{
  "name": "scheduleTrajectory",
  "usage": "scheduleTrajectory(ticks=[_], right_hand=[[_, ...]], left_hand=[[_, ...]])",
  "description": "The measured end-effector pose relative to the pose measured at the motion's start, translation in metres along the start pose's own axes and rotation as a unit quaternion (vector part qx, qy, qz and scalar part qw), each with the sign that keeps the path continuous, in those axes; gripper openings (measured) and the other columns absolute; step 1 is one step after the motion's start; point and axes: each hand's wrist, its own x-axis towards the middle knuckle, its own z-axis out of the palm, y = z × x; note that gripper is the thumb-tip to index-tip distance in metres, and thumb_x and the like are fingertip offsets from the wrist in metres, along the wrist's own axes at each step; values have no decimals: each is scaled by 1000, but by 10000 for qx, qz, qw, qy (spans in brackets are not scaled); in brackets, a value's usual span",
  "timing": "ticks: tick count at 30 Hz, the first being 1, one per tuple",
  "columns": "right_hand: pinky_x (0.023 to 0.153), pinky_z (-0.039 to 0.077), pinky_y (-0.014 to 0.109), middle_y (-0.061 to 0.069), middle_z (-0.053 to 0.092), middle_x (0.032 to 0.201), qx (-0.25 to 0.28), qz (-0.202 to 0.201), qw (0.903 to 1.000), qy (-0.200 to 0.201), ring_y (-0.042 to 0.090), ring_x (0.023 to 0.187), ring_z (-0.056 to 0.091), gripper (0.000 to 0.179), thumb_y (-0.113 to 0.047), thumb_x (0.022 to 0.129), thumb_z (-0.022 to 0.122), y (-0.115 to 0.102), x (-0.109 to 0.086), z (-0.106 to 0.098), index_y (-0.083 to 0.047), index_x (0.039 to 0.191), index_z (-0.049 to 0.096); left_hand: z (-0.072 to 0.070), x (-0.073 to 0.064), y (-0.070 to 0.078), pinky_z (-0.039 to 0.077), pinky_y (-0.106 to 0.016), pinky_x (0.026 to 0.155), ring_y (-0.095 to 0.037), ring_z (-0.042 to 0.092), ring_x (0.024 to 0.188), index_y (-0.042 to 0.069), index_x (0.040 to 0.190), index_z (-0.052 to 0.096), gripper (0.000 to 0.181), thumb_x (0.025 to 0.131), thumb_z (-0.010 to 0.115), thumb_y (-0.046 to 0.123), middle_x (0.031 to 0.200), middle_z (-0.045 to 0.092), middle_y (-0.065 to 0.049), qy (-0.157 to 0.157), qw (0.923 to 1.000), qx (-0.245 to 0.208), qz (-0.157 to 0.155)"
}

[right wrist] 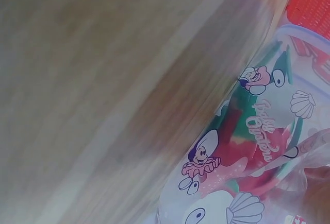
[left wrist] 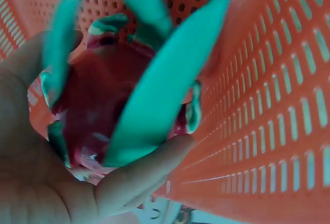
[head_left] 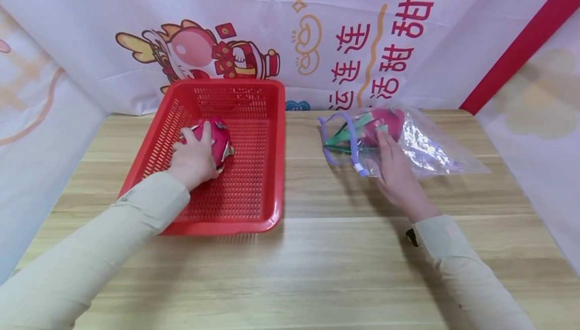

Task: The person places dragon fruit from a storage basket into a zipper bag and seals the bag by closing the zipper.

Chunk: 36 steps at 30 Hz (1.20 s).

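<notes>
My left hand (head_left: 194, 156) reaches into a red plastic basket (head_left: 277, 169) and grips a dragon fruit (head_left: 221, 139). In the left wrist view, its fingers and thumb curve around the dragon fruit (left wrist: 103, 110), whose long green scales stick out towards the camera. At the right, my right hand (head_left: 399, 176) holds the side of a clear zip bag (head_left: 430, 144) with a blue zip edge. Another dragon fruit (head_left: 382, 124) lies inside that bag, its green scales towards the open mouth. Cartoon prints cover the zip bag (right wrist: 247, 162) in the right wrist view, where most of the hand is out of frame.
The basket stands left of the bag on a wood-grain table (head_left: 317, 269). Behind them hangs a white printed cloth (head_left: 290, 33) with cartoon figures and red characters, and more cloth closes off both sides. A small black item (head_left: 411, 237) shows at the right cuff.
</notes>
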Motion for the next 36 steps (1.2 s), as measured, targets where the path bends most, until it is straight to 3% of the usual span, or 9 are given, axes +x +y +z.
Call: scheduleTrajectory(ticks=[4,7,14,18,21,28,36], right_hand=[[116,18,59,31,16,154,-6,16,10000,-55,48,142,19,67,-31,102,38,-1,0,0,0,152,6],[116,18,59,31,16,154,-24,-20,10000,-11,48,142,19,67,-32,102,38,0,0,0,0,152,6],[117,17,59,30,17,154,88,-18,10000,41,47,142,20,69,-36,101,39,2,0,1,-1,152,7],[117,17,59,29,16,155,86,41,9999,-66,47,143,18,69,-33,101,40,2,0,1,-2,153,5],[117,17,59,29,15,155,15,45,9999,-116,47,143,18,69,-22,99,43,2,0,0,-2,153,4],[115,19,61,30,16,154,-82,70,9998,-142,49,140,20,82,-5,86,51,-1,-1,-2,-3,153,4],[116,21,58,27,23,153,-215,-214,9994,145,45,140,25,87,-6,78,62,-2,-2,-2,-1,151,14]], left_hand=[[-7,4,-6,46,-67,89,-59,37,108,4,151,-9,122,71,79,30,135,18,-39,-227,9977,-590,-226],[-12,7,-7,43,-68,92,-58,37,111,5,151,-8,119,73,77,35,134,24,-37,-286,9952,-839,-415],[-18,11,-6,45,-66,91,-53,44,108,1,150,6,100,81,68,40,128,32,-37,-394,9963,-723,-246],[-18,8,-7,49,-64,87,-48,47,105,1,147,12,99,78,72,38,127,35,-33,-143,9928,-1158,-255],[-19,6,-7,51,-63,85,-47,47,105,0,143,17,96,75,74,37,126,36,-31,204,9891,-1443,-203],[-36,0,-6,52,-62,84,-44,42,115,5,147,16,97,76,73,39,133,33,-29,785,9773,-1964,-82],[-56,-10,4,49,-61,92,-38,37,126,19,151,19,92,80,69,49,147,25,-19,1243,9541,-2724,105]])
